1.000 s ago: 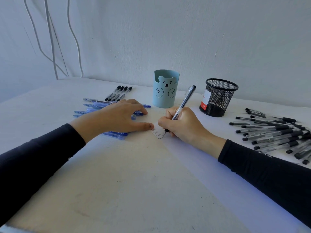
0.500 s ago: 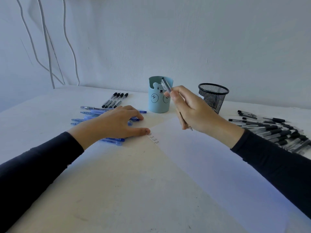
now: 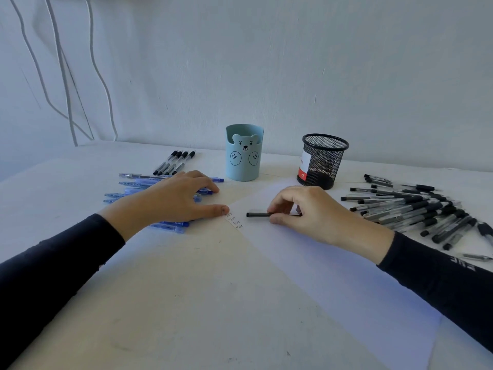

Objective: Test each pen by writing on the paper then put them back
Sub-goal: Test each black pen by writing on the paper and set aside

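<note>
While the black pen [image 3: 257, 214] is pinched by the right hand [image 3: 306, 209] beside the writing [image 3: 234, 221], ink could be smeared if the paper [image 3: 320, 276] slips under the flat fingers [image 3: 210, 210] of the left hand [image 3: 173, 201].

The right hand [image 3: 314, 212] covers the middle of the slim black pen [image 3: 257, 214]; the left hand [image 3: 173, 198] hides parts of translucent blue plastic pens [image 3: 173, 224] beneath it.

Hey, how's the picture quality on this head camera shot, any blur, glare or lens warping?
Head view: the wide lens bows the table; light is soft and bluish, no glare; the right hand and its pen are sharp; the writing on the paper is tiny, barely legible.
</note>
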{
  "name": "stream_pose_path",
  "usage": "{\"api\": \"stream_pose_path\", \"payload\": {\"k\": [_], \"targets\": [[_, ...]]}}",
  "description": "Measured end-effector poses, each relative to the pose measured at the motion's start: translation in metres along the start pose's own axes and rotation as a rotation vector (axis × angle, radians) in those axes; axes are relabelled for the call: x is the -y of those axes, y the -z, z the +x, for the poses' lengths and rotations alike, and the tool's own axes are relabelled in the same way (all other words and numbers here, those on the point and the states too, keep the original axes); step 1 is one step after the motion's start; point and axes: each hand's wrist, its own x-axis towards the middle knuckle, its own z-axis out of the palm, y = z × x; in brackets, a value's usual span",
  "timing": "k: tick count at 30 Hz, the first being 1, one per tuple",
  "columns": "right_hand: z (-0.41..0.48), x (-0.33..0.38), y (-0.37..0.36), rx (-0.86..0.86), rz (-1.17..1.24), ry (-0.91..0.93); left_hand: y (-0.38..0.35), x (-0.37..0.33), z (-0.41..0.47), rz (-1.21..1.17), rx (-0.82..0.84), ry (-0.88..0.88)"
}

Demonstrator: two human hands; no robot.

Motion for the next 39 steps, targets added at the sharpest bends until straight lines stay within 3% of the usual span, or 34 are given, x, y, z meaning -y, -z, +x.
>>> {"api": "stream_pose_path", "payload": {"k": [7,24,36,39], "targets": [[-0.002,0.001,0.002,0.01,0.045,0.046,0.001,0.001,0.001,0.0,0.007,0.005],[-0.001,-0.002,0.001,0.006,0.188,-0.099,-0.001,0.006,0.004,0.003,0.004,-0.009],[-0.002,0.003,-0.003,0.066,-0.032,-0.01,-0.004,0.011,0.004,0.012,-0.037,-0.031],[0.001,0.004,0.025,-0.022,-0.033,-0.075,-0.005,0.007,0.004,-0.013,-0.133,-0.131]]}}
